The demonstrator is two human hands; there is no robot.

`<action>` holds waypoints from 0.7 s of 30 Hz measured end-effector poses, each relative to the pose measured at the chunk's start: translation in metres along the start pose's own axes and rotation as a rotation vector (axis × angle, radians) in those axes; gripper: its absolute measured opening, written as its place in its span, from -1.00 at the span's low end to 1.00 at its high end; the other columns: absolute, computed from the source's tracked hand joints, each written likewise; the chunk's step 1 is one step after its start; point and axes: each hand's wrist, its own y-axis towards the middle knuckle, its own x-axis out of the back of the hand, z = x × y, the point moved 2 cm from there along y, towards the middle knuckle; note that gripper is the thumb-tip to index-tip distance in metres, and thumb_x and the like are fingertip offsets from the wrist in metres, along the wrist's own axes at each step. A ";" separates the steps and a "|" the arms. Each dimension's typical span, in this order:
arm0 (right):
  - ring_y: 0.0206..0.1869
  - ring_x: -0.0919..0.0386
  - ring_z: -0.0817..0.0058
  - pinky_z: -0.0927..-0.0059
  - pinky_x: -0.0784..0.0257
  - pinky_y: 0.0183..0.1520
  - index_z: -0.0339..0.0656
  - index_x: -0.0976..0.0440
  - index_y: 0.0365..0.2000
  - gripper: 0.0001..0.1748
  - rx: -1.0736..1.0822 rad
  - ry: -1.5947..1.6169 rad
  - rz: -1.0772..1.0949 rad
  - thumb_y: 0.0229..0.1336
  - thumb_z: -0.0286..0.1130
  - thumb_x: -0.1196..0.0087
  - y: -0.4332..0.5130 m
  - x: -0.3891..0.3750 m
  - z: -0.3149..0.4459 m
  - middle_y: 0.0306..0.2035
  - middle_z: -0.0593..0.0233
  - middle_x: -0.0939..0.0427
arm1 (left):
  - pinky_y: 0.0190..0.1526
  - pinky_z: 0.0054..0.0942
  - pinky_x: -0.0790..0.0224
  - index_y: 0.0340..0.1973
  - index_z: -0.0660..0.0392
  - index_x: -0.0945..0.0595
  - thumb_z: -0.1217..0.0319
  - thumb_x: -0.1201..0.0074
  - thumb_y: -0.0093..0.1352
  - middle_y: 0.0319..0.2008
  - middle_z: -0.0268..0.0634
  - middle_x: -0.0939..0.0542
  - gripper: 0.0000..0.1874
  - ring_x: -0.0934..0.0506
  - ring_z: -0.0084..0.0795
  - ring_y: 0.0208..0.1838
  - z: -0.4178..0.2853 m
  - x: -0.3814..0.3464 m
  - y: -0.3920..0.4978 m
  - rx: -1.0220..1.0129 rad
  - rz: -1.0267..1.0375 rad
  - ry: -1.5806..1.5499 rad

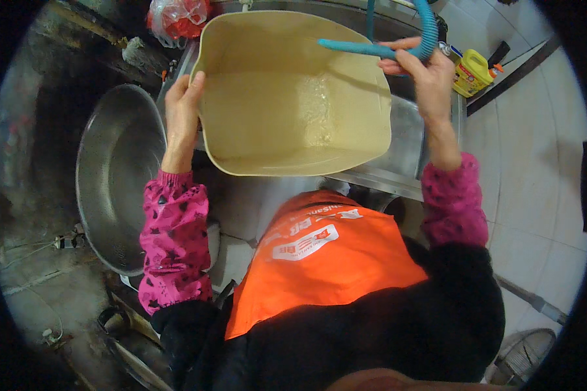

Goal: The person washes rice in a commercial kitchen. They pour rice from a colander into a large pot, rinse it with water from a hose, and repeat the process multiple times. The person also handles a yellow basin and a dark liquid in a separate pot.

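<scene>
A large cream plastic tub (254, 112) is tilted over a stainless steel sink (406, 137), its inside facing me. My left hand (183, 100) grips the tub's left rim, thumb over the edge. My right hand (425, 73) holds a teal ribbed hose (426, 29) near its end, above the tub's right rim. The hose's narrow tip points left over the tub. Rippling water (318, 112) shows on the tub's inner surface. Pink patterned sleeve covers are on both my forearms, and an orange apron (332, 264) is on my front.
To the left stands a big round steel basin (122, 181). A red item in a clear plastic bag (178, 19) lies at the back left. A yellow detergent jug (472, 73) stands right of the sink. A wire basket (523, 357) is at the lower right.
</scene>
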 end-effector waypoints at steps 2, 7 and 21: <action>-0.36 -0.61 0.40 0.51 -0.55 -0.25 -0.47 -0.43 -0.32 -0.83 0.023 0.116 0.035 0.13 -0.56 0.09 0.004 -0.026 -0.003 -0.27 -0.02 -0.57 | -0.51 -0.63 -0.06 -0.51 0.17 -0.47 0.25 0.01 0.36 -0.60 -0.51 -0.35 -0.72 -0.25 -0.71 -0.53 -0.014 0.001 -0.001 -0.062 -0.046 -0.026; -0.38 -0.61 0.38 0.47 -0.55 -0.26 -0.48 -0.43 -0.31 -0.82 -0.070 0.391 0.257 0.10 -0.54 0.04 -0.014 -0.090 0.000 -0.32 -0.02 -0.56 | -0.51 -0.64 -0.05 -0.53 0.19 -0.47 0.28 -0.01 0.34 -0.60 -0.51 -0.35 -0.73 -0.23 -0.72 -0.52 -0.027 0.008 0.000 -0.137 -0.103 0.059; -0.53 -0.57 0.50 0.57 -0.53 -0.48 -0.47 -0.43 -0.39 -0.85 -0.299 -0.056 0.284 0.00 -0.56 0.04 -0.048 0.028 0.008 -0.39 -0.03 -0.57 | -0.49 -0.66 -0.09 -0.52 0.20 -0.48 0.32 -0.01 0.33 -0.58 -0.53 -0.39 -0.77 -0.27 -0.72 -0.52 -0.042 0.040 -0.023 -0.097 -0.249 0.073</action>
